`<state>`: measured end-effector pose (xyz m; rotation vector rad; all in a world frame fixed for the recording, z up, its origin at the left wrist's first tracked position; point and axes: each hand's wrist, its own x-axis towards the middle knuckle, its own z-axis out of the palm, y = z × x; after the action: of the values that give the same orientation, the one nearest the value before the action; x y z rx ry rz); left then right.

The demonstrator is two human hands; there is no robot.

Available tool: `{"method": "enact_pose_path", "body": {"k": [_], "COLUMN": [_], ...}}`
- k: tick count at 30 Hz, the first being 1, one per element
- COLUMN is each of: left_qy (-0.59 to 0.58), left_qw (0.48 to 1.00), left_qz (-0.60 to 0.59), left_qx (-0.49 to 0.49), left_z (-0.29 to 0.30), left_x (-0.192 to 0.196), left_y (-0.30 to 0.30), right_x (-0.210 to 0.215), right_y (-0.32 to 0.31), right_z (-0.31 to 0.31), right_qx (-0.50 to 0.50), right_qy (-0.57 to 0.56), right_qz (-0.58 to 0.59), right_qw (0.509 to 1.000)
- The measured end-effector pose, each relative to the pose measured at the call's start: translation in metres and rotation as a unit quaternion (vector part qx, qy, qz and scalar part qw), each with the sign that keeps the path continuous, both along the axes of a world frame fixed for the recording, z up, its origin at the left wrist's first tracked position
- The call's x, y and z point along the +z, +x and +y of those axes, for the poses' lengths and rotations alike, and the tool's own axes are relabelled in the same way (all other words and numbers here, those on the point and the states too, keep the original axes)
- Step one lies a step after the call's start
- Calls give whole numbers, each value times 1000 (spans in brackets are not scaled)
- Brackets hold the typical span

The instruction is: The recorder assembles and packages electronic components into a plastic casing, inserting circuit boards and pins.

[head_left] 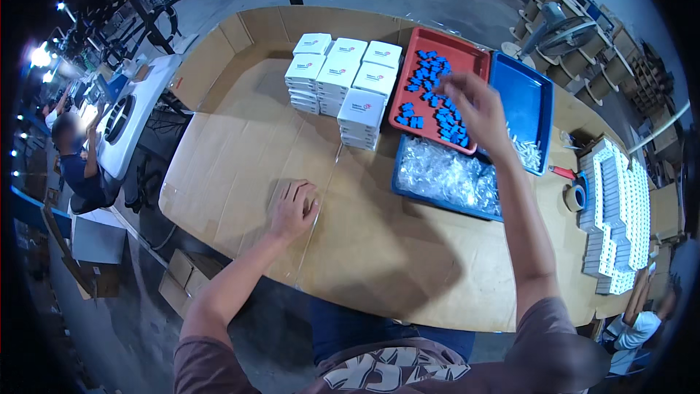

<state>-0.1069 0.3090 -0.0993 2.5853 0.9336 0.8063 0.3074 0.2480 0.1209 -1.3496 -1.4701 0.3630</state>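
My left hand lies on the cardboard-covered table, fingers loosely stretched out and holding nothing. Over the red tray is my right hand, its fingers bent together in a pinch. Whatever they may hold is hidden. Small blue plastic pieces are scattered in that tray, just below and beside the fingers. Stacks of white square boxes stand left of the tray. Nearer to me, clear plastic bags fill a blue tray.
Another blue tray at right holds small white pieces. A tape roll and a red-handled tool lie near stacked white parts. Raised cardboard edges the table's far side. A co-worker sits at left.
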Motion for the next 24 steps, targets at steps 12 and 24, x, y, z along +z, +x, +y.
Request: {"method": "enact_pose_path", "body": {"k": [12,24], "left_qy": [-67,-100], "left_qw": [993,988], "left_qz": [92,120], "left_qx": [7,4], "left_z": [14,18], "left_x": [6,8], "left_y": [2,11], "right_x": [-50,-96], "right_y": [86,76], "right_z": [381,393], "right_qx": [127,40], "right_qy": [-331,-523], "right_qz": [-169,-208], "right_qw": [920,826]}}
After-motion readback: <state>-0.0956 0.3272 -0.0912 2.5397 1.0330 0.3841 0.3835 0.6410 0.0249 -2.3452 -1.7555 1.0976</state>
